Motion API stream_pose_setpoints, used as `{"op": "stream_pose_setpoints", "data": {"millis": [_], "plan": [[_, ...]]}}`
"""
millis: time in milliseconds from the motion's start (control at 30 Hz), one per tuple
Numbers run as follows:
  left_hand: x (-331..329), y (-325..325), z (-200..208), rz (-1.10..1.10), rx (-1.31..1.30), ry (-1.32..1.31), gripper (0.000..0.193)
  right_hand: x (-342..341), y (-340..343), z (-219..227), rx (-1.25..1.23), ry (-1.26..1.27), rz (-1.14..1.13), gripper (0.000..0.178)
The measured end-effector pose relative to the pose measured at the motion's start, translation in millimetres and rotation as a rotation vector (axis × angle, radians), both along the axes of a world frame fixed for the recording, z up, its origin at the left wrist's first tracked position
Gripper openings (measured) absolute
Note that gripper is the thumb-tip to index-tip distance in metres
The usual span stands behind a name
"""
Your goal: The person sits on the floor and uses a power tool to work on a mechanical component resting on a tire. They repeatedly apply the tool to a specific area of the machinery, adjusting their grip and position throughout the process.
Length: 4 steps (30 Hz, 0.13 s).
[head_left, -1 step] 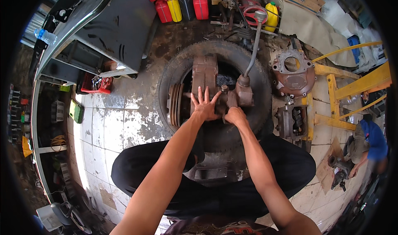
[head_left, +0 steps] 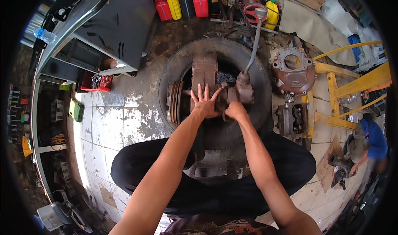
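Observation:
A rusty brown gearbox [head_left: 205, 69] rests on a tyre [head_left: 174, 63] laid flat on the floor in front of me. My left hand [head_left: 203, 104] lies with spread fingers against the middle of its casing. A grooved pulley [head_left: 176, 103] sticks out at the casing's left side. To the right, my right hand [head_left: 236, 110] is closed at a brown metal part of the assembly; its fingers hide most of what they grip. Just beyond that hand rises a long bent gear lever [head_left: 254, 48], set in a squarish block [head_left: 244, 90].
A brown bell housing [head_left: 292, 75] and an open metal casing [head_left: 292, 120] stand at right beside a yellow frame [head_left: 331, 90]. At left are a grey cabinet [head_left: 112, 32] and a red tool tray [head_left: 96, 82]. Another person [head_left: 371, 137] crouches at far right, a hand near metal parts.
The picture has shifted very slightly. My right hand sits a touch farther from me, still closed, while my left stays spread on the gearbox.

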<state>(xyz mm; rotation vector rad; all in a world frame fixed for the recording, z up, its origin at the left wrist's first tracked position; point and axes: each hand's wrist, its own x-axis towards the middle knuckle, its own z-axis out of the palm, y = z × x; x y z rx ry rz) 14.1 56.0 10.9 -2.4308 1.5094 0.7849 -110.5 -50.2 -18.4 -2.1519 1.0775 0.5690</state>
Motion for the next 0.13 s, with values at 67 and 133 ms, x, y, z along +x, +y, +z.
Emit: {"op": "stream_pose_setpoints", "data": {"millis": [67,133], "plan": [[0.1,3.3,-0.5,-0.004,0.024,0.010,0.120,15.0,-18.9,3.9,0.201,0.075,-0.111,0.039],[1.7,3.3,1.9,-0.005,0.042,0.012,0.119,18.3,-15.4,6.5,0.185,0.024,-0.133,0.041]]}}
